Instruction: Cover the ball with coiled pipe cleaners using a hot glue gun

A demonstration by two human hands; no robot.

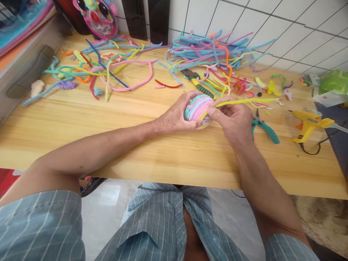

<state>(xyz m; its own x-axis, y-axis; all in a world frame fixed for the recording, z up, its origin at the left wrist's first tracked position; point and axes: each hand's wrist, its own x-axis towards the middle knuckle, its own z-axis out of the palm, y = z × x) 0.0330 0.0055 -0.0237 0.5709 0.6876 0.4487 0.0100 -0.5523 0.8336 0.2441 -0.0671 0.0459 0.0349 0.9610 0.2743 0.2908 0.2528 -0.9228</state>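
Pastel-striped round piece [199,108], left fingers [193,125] clasping it, right fingers [217,115] pinching yellow strip [248,102]

On the long wooden counter [152,156]: big heap of fuzzy blue-and-pink stems [199,52] at the back, yellow-and-green-handled metal pliers [202,88] before it, round pastel-striped ball [199,108] nearer, teal-handled pliers [268,132] right, yellow plastic glue gun [306,123] farther right.

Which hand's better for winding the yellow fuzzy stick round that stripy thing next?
Probably the right hand: it pinches the yellow fuzzy stick, while the left hand is busy holding the stripy thing.
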